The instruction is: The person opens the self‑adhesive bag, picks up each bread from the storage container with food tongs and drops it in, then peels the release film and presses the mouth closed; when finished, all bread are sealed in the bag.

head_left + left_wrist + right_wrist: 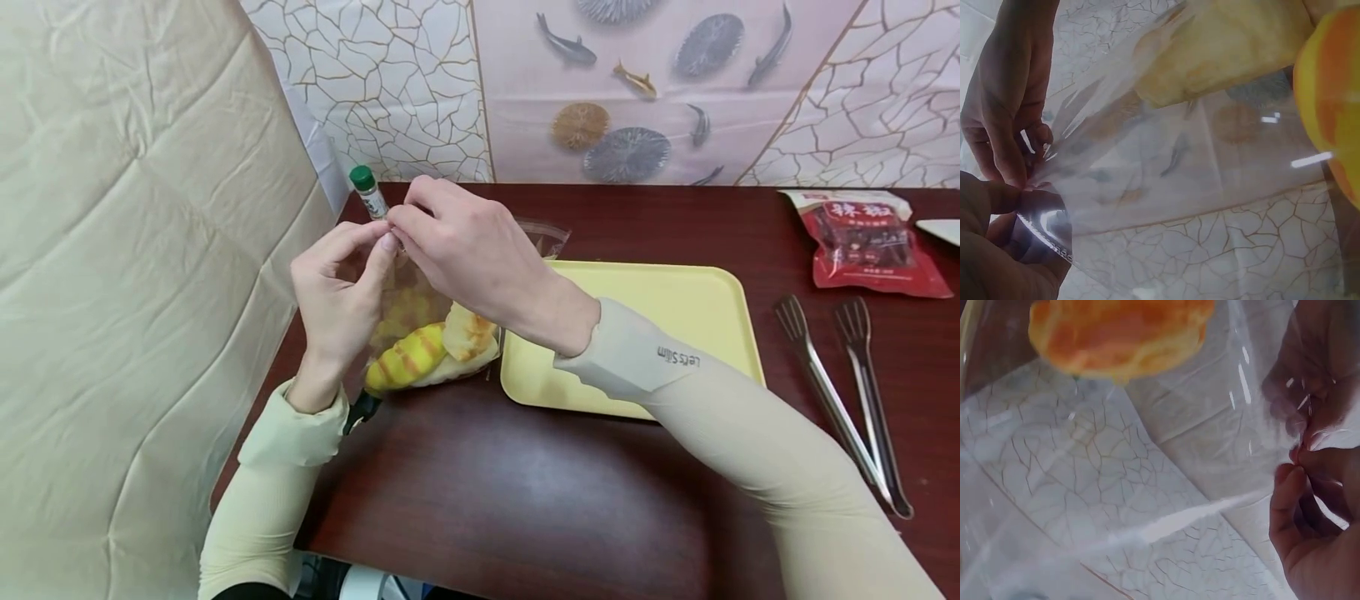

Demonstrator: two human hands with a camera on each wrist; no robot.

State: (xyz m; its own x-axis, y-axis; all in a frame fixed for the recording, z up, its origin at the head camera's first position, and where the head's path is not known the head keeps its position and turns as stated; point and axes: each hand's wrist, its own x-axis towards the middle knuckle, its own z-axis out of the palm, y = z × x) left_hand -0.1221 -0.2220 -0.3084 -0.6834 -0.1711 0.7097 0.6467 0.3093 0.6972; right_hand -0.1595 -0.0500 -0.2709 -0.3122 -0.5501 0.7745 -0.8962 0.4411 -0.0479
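A clear plastic bag [1210,169] holds bread pieces, among them a yellow striped roll [408,358] and a golden-brown bun [468,332]. At its top edge my left hand [333,287] pinches the film between thumb and fingers. My right hand [480,250] pinches the same edge, its fingertips meeting the left ones. The wrist views show the transparent film stretching away from both sets of fingertips. The right hand covers part of the bag in the head view.
Behind the hands stands a small green-capped bottle [367,190]. A yellow tray [675,300] lies beside the bag, partly under the right forearm. Farther right are metal tongs [873,408] and a red food packet [862,242]. A quilted beige cover [135,292] borders the table's left side.
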